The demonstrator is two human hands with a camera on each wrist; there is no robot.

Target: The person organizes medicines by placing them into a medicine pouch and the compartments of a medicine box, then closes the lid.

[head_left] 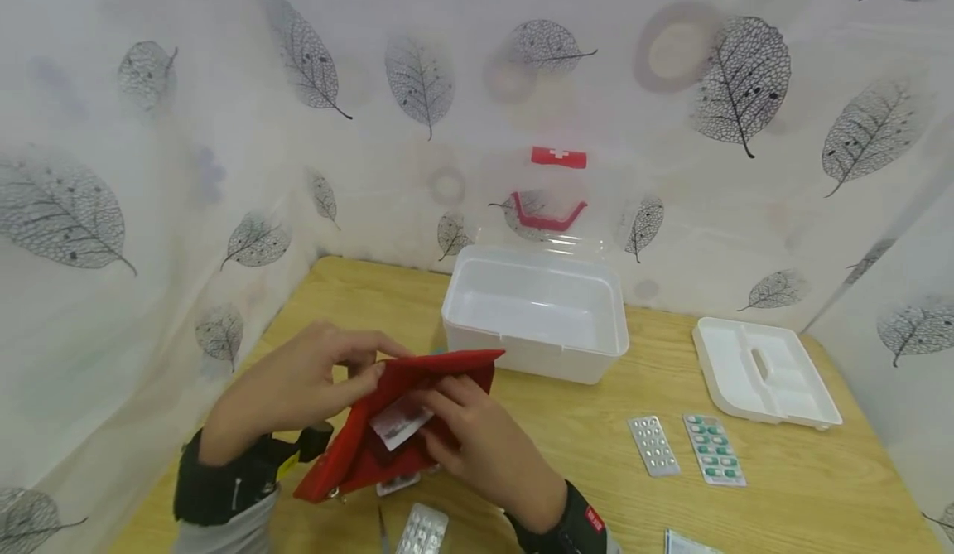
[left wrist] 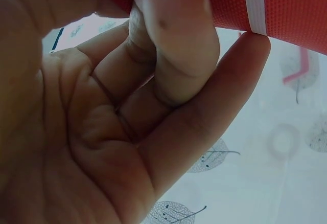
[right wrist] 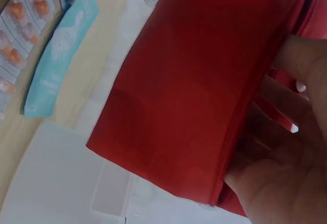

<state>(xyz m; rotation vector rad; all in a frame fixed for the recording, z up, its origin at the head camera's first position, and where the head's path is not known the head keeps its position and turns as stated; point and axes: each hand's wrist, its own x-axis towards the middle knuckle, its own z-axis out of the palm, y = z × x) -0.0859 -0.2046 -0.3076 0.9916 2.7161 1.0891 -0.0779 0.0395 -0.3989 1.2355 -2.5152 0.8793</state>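
A red zippered pouch (head_left: 339, 459) is held up over the table, its mouth spread apart. My left hand (head_left: 298, 380) grips the pouch's upper edge between thumb and fingers; the left wrist view shows a white stripe on the red cloth. The fingers of my right hand (head_left: 495, 446) reach into the mouth and pinch a small white printed packet (head_left: 398, 423) that lies partly inside. Pouch cloth hides some right fingertips in the right wrist view. Below the hands lies a silver blister pack (head_left: 423, 531), with a thin metal tool (head_left: 383, 529) beside it.
Behind the pouch stands a white box (head_left: 537, 355) with its clear lid raised. Right of it lie a white tray (head_left: 801, 372), a silver blister pack (head_left: 654, 446) and a green capsule pack (head_left: 714, 450). An orange capsule pack (right wrist: 18, 35) and a teal sachet (right wrist: 61, 55) lie beyond the pouch.
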